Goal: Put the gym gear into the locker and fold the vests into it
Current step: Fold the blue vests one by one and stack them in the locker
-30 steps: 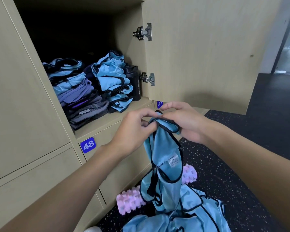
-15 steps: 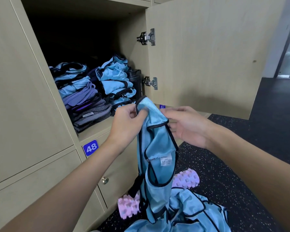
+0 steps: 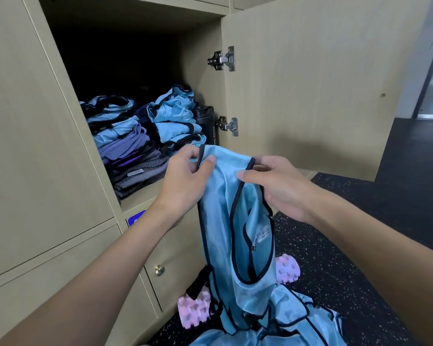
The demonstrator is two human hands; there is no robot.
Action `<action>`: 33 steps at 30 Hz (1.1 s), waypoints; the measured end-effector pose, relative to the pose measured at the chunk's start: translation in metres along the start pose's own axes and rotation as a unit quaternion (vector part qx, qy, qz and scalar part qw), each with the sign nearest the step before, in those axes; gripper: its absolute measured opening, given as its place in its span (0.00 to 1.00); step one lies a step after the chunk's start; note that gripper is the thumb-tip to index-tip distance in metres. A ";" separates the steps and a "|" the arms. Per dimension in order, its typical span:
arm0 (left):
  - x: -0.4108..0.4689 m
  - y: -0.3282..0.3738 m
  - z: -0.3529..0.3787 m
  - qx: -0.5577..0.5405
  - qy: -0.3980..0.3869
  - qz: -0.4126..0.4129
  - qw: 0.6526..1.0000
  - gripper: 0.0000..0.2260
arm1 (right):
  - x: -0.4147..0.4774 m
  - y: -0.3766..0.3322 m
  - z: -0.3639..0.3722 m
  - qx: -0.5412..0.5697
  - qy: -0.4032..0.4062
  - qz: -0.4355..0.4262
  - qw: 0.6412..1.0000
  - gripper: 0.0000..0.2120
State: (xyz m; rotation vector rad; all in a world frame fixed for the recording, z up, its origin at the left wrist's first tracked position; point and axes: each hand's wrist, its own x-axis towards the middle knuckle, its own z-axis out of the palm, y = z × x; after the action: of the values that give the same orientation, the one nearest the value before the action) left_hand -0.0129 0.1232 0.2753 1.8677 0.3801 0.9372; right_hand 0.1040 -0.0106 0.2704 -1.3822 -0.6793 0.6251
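Blue mesh with black trim: a light blue sleeveless mesh vest (image 3: 220, 233) is up in front of the open locker, held at its top edge by both hands. The left hand (image 3: 183, 176) pinches one shoulder strap between thumb and curled fingers. The right hand (image 3: 280, 186) grips the other strap, thumb pressed on the front and fingers curled behind. The two hands sit near each other with the cloth spread between them. The rest of the vest drops straight down, a white label showing inside the neck opening.

Its lower end meets a heap of light blue vests (image 3: 298, 320) on the black speckled rubber floor (image 3: 348, 245). A pale pink knobbly foam roller (image 3: 193, 310) lies on that floor at the foot of the lockers, partly hidden behind the hanging cloth.

Out to the beige wooden locker (image 3: 205, 96): its compartment stands open just beyond the hands, and the locker door (image 3: 310, 83) is swung wide to the right on two metal hinges (image 3: 226, 58). On the shelf sit two piles. The left stack of folded clothes (image 3: 120, 141) has blue vests on top of purple and grey garments. The right stack of folded blue vests (image 3: 173, 121) is beside it. A black bottle (image 3: 208, 123) stands upright just right of that stack, by the side wall.

Below the shelf, a blue number plate (image 3: 135, 218) is partly covered by the left forearm. A lower door carries a small brass knob (image 3: 159, 270).
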 end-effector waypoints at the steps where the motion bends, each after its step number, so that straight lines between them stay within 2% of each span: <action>1: 0.001 0.000 -0.001 0.006 -0.001 0.008 1.000 0.06 | 0.001 0.001 0.000 0.004 -0.005 0.004 1.000 0.13; 3: 0.002 0.000 -0.003 -0.002 -0.022 0.012 1.000 0.09 | 0.001 0.001 -0.001 0.002 -0.018 0.006 1.000 0.13; 5: 0.002 0.002 -0.007 0.006 -0.025 0.023 0.999 0.06 | 0.000 -0.001 -0.002 -0.002 -0.031 0.007 0.999 0.13; 6: 0.003 0.002 -0.009 0.015 -0.017 0.028 0.999 0.03 | -0.001 -0.002 -0.004 -0.009 -0.035 0.011 0.999 0.13; 9: 0.008 -0.001 -0.014 0.043 0.035 0.025 0.998 0.10 | -0.001 -0.001 -0.008 -0.083 -0.034 0.031 0.996 0.14; 11: 0.010 -0.003 -0.019 0.083 0.049 0.024 0.995 0.06 | -0.001 -0.001 -0.008 -0.124 -0.017 0.038 0.991 0.12; 12: 0.010 -0.003 -0.021 0.095 0.031 0.019 0.995 0.02 | -0.001 -0.001 -0.009 -0.132 -0.004 0.036 0.991 0.11; 14: 0.004 -0.001 -0.017 0.110 -0.023 0.025 0.993 0.10 | -0.001 -0.002 -0.009 -0.142 0.020 0.018 0.989 0.09; 16: -0.002 0.000 -0.011 0.119 -0.070 0.032 0.990 0.13 | -0.002 -0.002 -0.007 -0.145 0.025 -0.004 0.989 0.09; 19: -0.009 0.001 0.000 0.097 -0.128 0.007 0.987 0.06 | -0.005 -0.003 -0.003 -0.125 0.005 -0.018 0.992 0.08; 20: -0.011 0.000 0.003 0.118 -0.149 0.009 0.982 0.09 | -0.006 -0.004 -0.002 -0.123 -0.003 -0.022 0.992 0.09; 22: -0.013 -0.004 0.005 0.175 -0.169 0.024 0.970 0.22 | -0.008 -0.004 0.000 -0.114 -0.016 -0.022 0.993 0.11; 23: -0.014 -0.005 0.005 0.182 -0.179 0.029 0.966 0.24 | -0.009 -0.004 0.000 -0.099 -0.024 -0.019 0.995 0.12; 25: -0.014 -0.006 0.006 0.146 -0.210 0.031 0.966 0.14 | -0.009 -0.004 0.000 -0.071 -0.044 -0.011 0.996 0.14; 27: -0.013 -0.007 0.007 0.125 -0.194 0.028 0.973 0.04 | -0.009 -0.004 0.000 -0.060 -0.054 -0.009 0.997 0.13; 31: -0.007 -0.003 0.003 0.094 -0.102 0.029 0.990 0.03 | -0.009 -0.004 -0.004 -0.055 -0.052 -0.009 0.997 0.11; 33: -0.004 0.001 -0.002 0.087 -0.061 0.040 0.994 0.04 | -0.010 -0.001 -0.007 -0.103 -0.091 0.000 0.991 0.11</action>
State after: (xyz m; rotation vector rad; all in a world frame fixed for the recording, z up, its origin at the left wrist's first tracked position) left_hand -0.0166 0.1216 0.2750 2.1008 0.3228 0.8609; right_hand 0.1029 -0.0229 0.2703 -1.5276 -0.9097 0.7020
